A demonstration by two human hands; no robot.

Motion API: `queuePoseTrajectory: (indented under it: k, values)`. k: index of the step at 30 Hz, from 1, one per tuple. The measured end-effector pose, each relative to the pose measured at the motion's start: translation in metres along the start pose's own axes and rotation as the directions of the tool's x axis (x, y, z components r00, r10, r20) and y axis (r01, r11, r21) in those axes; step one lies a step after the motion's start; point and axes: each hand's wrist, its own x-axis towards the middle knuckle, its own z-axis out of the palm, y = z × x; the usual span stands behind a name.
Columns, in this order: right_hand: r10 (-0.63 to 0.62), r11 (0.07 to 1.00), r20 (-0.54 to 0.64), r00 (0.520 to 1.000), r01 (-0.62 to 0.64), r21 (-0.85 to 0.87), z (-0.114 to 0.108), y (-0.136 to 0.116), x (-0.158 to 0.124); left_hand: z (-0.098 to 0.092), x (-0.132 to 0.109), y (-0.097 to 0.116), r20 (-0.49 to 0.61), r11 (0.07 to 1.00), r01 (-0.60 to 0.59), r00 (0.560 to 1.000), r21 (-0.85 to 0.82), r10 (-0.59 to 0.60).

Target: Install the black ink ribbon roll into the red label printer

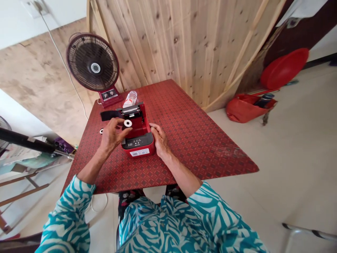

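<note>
A small red and black label printer (pixel 138 141) stands on the table with its lid tipped back, showing the red inside. Between the thumb and fingertips of my left hand (pixel 111 134) is a small white paper roll (pixel 125 123), end towards me, over the left part of the opened printer. My right hand (pixel 160 140) is closed against the printer's right side, its fingers partly hidden. Left of my left hand, a second white roll (pixel 101 131) lies partly covered by the hand. A dark flat piece (pixel 108 115) lies behind my left hand, beside the lid.
The table (pixel 200 140) has a red patterned cover. A dark red fan (pixel 110 100) stands at its back left, with a clear plastic bottle (pixel 130 99) behind the printer. To the right, a red bag (pixel 240 109) and red basin (pixel 285 68) are near the wall.
</note>
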Motion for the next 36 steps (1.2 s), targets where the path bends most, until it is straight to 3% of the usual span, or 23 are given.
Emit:
queuePoseTrajectory:
  k: [2,4,8,11,15,19,23,24,26,28,29,32,36]
  values:
    - [0.009,1.000,-0.002,1.000,-0.009,0.010,0.001,-0.001,0.000,0.006,0.003,0.009,0.108,0.981,-0.109,0.990,0.158,0.093]
    - [0.019,1.000,-0.003,1.000,-0.019,0.017,0.002,-0.001,0.000,0.009,0.009,0.018,0.239,0.941,-0.166,0.966,0.294,0.096]
    - [0.015,1.000,-0.001,1.000,-0.015,0.017,0.002,0.000,0.002,0.010,0.023,0.039,0.482,0.832,-0.231,0.875,0.504,-0.050]
    - [0.011,1.000,0.004,1.000,-0.011,0.012,0.003,-0.001,0.002,0.010,0.032,0.056,0.592,0.757,-0.285,0.789,0.588,-0.163]
    - [0.005,1.000,0.003,1.000,-0.005,0.001,0.004,-0.002,0.002,0.019,0.044,0.064,0.680,0.709,-0.365,0.700,0.603,-0.218]
    - [0.016,1.000,-0.003,1.000,-0.016,0.014,0.006,-0.003,0.002,0.033,0.057,0.056,0.730,0.700,-0.405,0.638,0.588,-0.244]
    - [0.006,1.000,-0.015,1.000,-0.006,0.005,0.007,-0.003,0.001,0.030,0.064,0.045,0.784,0.810,-0.364,0.595,0.459,-0.177]
    - [0.007,1.000,-0.017,1.000,-0.007,0.002,0.007,-0.003,0.001,0.024,0.063,0.042,0.778,0.857,-0.330,0.616,0.396,-0.122]
    - [0.013,1.000,-0.020,1.000,-0.013,0.001,0.006,-0.004,0.001,0.008,0.055,0.034,0.679,0.933,-0.232,0.734,0.274,-0.017]
    - [0.023,1.000,-0.016,1.000,-0.023,0.007,0.006,-0.005,0.000,-0.008,0.041,0.023,0.458,0.975,-0.095,0.889,0.201,-0.008]
    - [0.027,1.000,-0.013,1.000,-0.027,0.009,0.005,-0.005,0.000,-0.014,0.033,0.017,0.343,0.984,-0.021,0.939,0.175,-0.041]
    - [0.032,0.999,-0.007,0.999,-0.032,0.009,0.003,-0.006,-0.001,-0.020,0.010,-0.001,0.164,0.987,0.118,0.977,0.107,-0.135]
    - [0.031,1.000,-0.013,0.999,-0.031,-0.004,0.002,-0.006,-0.002,-0.009,0.000,-0.009,0.242,0.997,0.034,0.969,0.065,-0.048]
